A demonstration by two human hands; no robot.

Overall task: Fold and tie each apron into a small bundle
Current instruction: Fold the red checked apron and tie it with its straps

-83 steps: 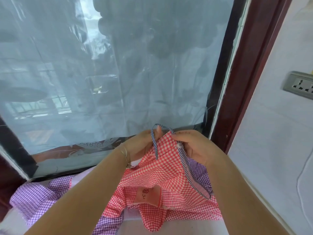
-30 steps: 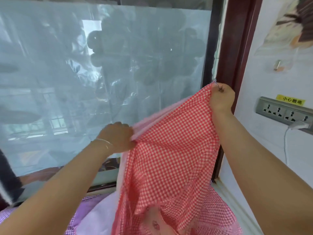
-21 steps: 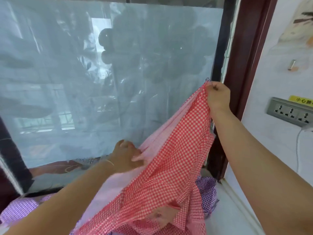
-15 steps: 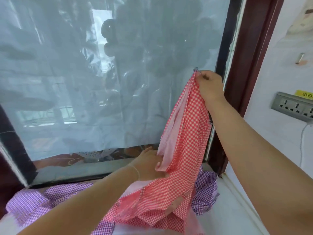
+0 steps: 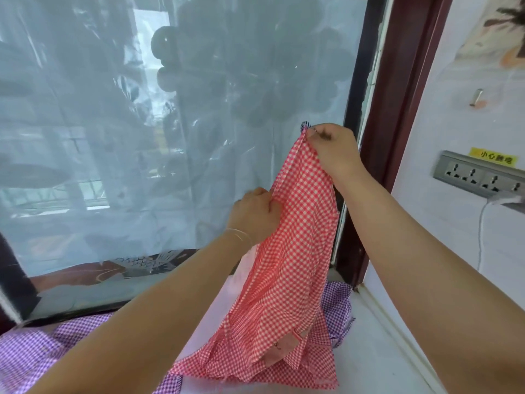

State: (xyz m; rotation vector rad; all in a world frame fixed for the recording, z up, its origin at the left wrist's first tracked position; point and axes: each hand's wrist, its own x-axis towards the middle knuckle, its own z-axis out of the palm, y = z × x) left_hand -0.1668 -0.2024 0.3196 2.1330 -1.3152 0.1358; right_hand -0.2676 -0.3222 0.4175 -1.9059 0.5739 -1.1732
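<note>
Red checked apron (image 5: pixel 295 251) held up, pinched at top by right hand (image 5: pixel 335 149), gripped lower by left hand (image 5: pixel 255 214). Not folded or tied yet. Purple apron (image 5: pixel 31 356) waiting too.

The red-and-white checked apron (image 5: pixel 295 251) hangs bunched — its lower end crumpled on purple checked aprons (image 5: pixel 339 308) (pale lining showing).
</note>
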